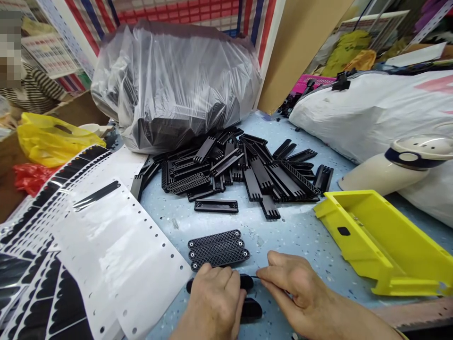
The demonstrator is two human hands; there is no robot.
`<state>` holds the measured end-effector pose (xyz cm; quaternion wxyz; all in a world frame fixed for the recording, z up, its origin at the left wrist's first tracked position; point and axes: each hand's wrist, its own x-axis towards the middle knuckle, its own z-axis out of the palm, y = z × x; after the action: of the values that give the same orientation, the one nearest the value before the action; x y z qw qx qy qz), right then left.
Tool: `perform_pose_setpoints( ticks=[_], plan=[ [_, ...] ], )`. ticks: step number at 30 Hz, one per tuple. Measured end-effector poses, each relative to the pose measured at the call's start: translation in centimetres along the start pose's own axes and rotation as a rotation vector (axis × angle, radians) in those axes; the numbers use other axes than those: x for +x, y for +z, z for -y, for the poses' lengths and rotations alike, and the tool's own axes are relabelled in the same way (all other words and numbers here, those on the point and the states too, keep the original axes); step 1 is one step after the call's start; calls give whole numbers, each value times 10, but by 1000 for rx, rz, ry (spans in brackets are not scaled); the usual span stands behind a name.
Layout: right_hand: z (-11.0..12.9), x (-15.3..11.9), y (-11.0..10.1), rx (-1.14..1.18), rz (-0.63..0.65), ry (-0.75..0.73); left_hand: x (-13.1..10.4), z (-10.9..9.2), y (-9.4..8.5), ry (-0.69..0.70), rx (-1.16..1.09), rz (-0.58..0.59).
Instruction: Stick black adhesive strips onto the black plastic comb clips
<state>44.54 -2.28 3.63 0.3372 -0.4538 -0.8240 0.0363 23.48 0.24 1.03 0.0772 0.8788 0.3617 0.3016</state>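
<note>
Closed over a black plastic bar [247, 282] with rounded ends, my left hand [214, 302] holds it low on the table and hides its middle. A second dark bar [252, 309] lies just below it, partly behind the hand. To the right, my right hand [295, 283] pinches a thin black strip [257, 277] between thumb and forefinger, close to the held bar's right end. Whether the strip joins the bar, I cannot tell. Beyond the left hand, several black bars with lattice faces [219, 248] lie side by side.
A heap of black slotted parts [244, 165] spreads before a filled clear plastic bag [177, 85]. White backing paper [116, 245] and black sticker sheets [67, 293] cover the left. On the right are a yellow bin [389, 241], a cream bottle [385, 170] and a white sack [371, 104].
</note>
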Motion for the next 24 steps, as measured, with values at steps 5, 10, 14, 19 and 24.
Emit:
perform_pose_setpoints(
  ticks=[5, 10, 14, 19, 24],
  plan=[
    [-1, -3, 3, 35, 55, 65, 2, -2, -5, -20, -19, -4],
    [-5, -9, 8, 55, 125, 148, 3, -1, -8, 3, -29, 30],
    [-3, -3, 6, 32, 99, 99, 3, 0, -9, -1, -40, 33],
    [1, 3, 4, 23, 133, 77, 2, -2, -7, -45, -53, 26],
    [-2, 3, 8, 85, 154, 98, 3, -1, -9, -5, -82, 33]
  ],
)
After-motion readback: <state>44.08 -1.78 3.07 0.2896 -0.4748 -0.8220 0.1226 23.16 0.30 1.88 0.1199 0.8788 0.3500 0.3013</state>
